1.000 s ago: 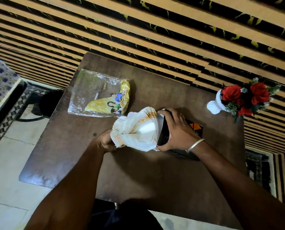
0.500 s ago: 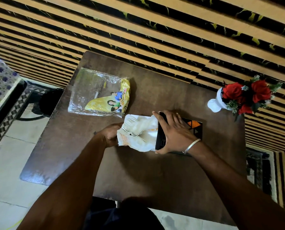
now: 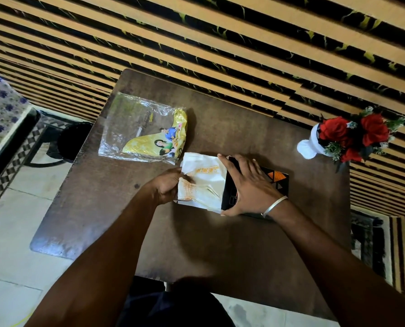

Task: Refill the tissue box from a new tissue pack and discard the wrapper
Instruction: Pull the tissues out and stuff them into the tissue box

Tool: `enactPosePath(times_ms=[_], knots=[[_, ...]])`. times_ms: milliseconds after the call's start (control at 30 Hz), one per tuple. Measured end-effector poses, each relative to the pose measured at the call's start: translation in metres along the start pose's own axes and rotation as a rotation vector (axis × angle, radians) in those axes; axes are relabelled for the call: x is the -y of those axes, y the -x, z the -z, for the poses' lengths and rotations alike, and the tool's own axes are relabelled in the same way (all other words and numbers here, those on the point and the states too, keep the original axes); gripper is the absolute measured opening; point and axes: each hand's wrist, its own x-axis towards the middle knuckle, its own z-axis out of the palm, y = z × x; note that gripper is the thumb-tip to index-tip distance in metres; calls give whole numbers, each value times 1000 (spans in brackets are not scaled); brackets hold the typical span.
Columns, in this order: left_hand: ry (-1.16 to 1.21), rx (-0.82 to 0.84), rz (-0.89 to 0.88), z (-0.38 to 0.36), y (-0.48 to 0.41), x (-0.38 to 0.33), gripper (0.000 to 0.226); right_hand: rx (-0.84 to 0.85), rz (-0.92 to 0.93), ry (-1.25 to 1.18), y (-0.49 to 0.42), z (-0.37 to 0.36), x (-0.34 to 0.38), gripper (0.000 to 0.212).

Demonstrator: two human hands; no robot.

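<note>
A stack of white tissues [image 3: 202,182] with orange print lies at the open left end of a black tissue box [image 3: 275,179] that has orange triangles on it. My left hand [image 3: 167,187] grips the stack's left edge. My right hand [image 3: 246,185] is wrapped over the box's open end, thumb at its near side. The right part of the stack is hidden behind that hand. The empty clear and yellow wrapper [image 3: 144,133] lies flat on the brown table [image 3: 220,244], just behind and left of the tissues.
A white vase of red flowers [image 3: 345,138] stands at the table's right edge. A dark round bin [image 3: 73,140] sits on the floor left of the table, beside a patterned seat [image 3: 1,109]. A striped wall runs behind.
The fanned-out stack has come down flat and shifted right toward the box's open end, with my left hand behind it. My right hand has stayed on the box.
</note>
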Motion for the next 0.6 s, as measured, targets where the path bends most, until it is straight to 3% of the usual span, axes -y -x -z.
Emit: enactPosePath(times_ms=[133,233,367,600], knots=[[-12,-20,-29,6,-1,5,31,-21,-28,-78,-1,0,-2,143],[-31,-51,-53,9,0,6,21,-40,4,-69,-3,-1,-1,125],[-20,-83,-58,8,6,4,27,-26,61,-12,-3,-2,2,100],[-18,-109,-11,11,4,11,21,26,84,43,-4,0,6,88]])
